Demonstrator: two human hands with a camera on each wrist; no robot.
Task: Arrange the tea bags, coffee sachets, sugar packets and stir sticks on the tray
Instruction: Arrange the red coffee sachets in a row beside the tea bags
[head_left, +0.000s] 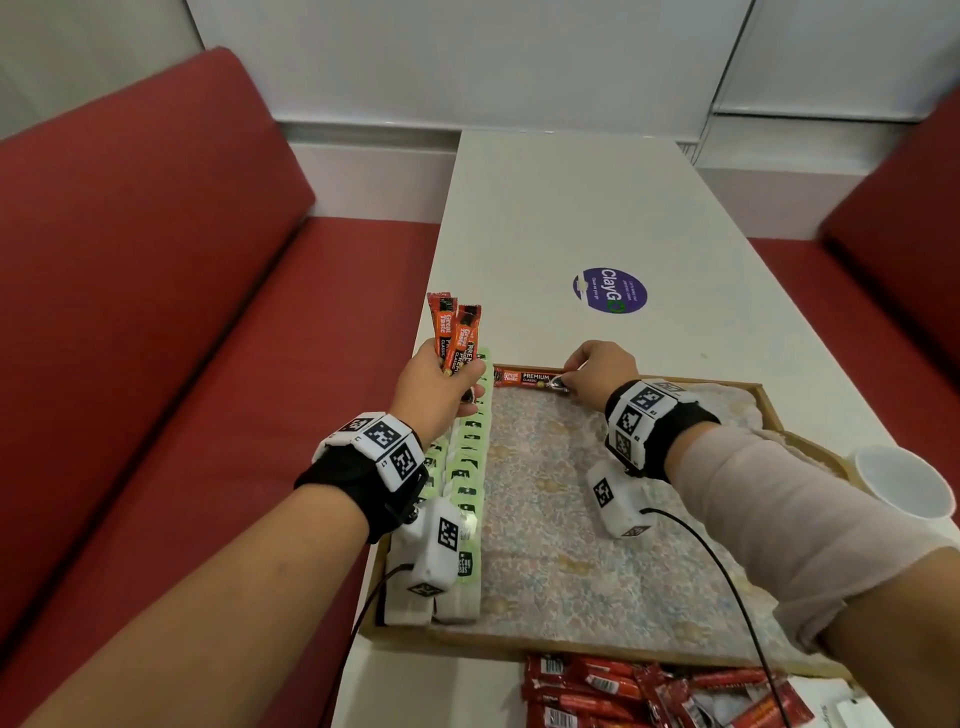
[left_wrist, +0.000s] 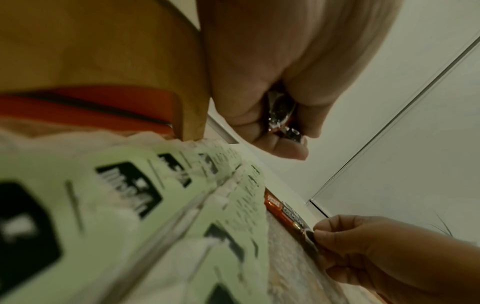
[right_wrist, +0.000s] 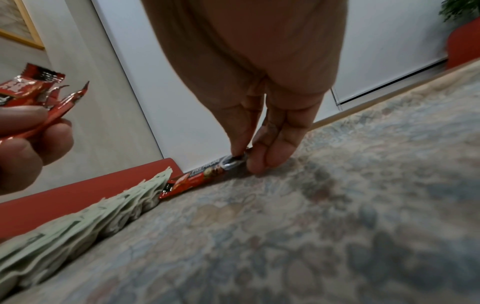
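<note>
Right hand (head_left: 597, 366) pinches the end of a coffee sachet (head_left: 524, 377) lying flat along the tray's (head_left: 769, 400) far edge, beside the tea bags (head_left: 470, 467); left hand (head_left: 434, 387) grips two sachets (head_left: 457, 332) upright above them.

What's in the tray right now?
The tray holds a floral liner, two rows of green tea bags along its left side, and one coffee sachet at the far rim, pinched by the right hand. The forearm covers the right part.
</note>
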